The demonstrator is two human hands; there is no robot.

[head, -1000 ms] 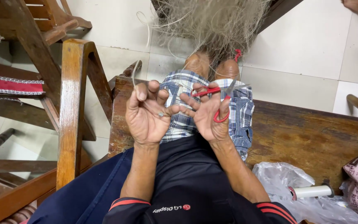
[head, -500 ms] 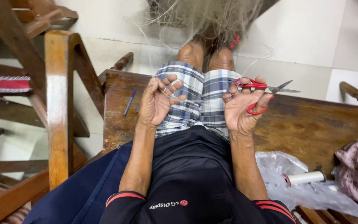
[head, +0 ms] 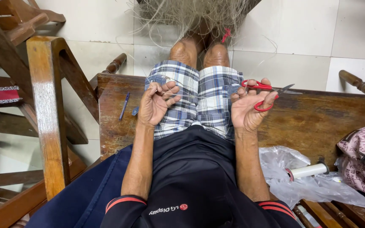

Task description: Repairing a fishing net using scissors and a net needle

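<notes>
Thread-cutting step judged in hand – thin line [head: 191, 96] pinched by left hand [head: 156, 104], red scissors [head: 263, 93] gripped by right hand [head: 246, 110], hands held apart; next – blades to be brought to taut line w/ care

Clear crumpled plastic bag [head: 300, 177] on bench [head: 326, 122], right side; white logo print [head: 167, 209] on dark shirt.

head-worn view, looking down (close), lap [head: 199, 97]

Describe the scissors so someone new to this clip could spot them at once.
Start at the dark wooden bench the person sits on. Above its right half, the right hand holds small scissors. Their red loop handles and short metal blades are unlike anything nearby.
</notes>
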